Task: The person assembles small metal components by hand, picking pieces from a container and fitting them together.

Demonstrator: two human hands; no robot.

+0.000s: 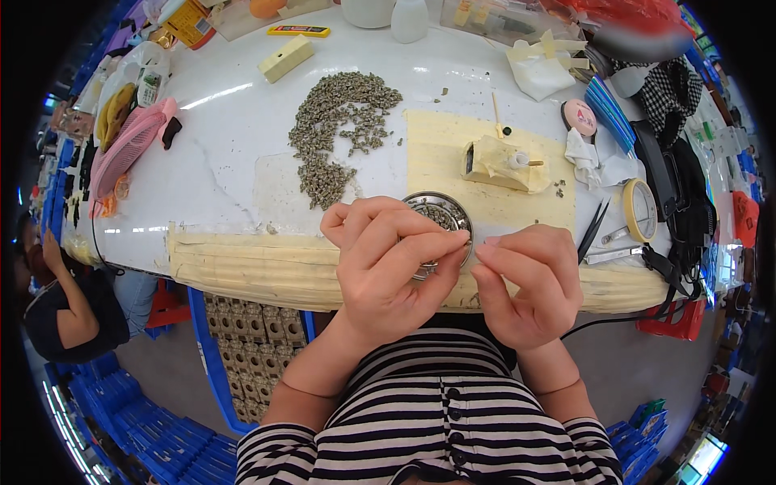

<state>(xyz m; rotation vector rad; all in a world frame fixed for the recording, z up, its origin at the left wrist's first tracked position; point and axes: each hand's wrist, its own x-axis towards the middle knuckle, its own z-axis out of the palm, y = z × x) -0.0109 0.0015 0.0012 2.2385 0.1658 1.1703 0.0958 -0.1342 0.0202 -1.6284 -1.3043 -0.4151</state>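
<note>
My left hand [394,263] is raised over the near edge of the bench, thumb and index fingertip pinched together. Whatever sits in that pinch is too small to make out. Close by on its right, my right hand [529,283] is curled, thumb and forefinger drawn toward each other and facing the left fingertips. Any piece between them is hidden or too tiny to name. Behind and partly under my left hand stands a round metal dish [461,212] with small metal parts [436,213] in it. Farther back lies a loose pile of similar small grey metal parts [323,121].
A tape-wrapped block [493,166] rests on yellow paper [436,133]. Right of it are black tweezers [594,230] and a tape roll [640,210]. A pale block [286,58] lies behind the pile. Below the bench sits a blue crate [212,356] of metal pieces. Another person [69,311] sits at left.
</note>
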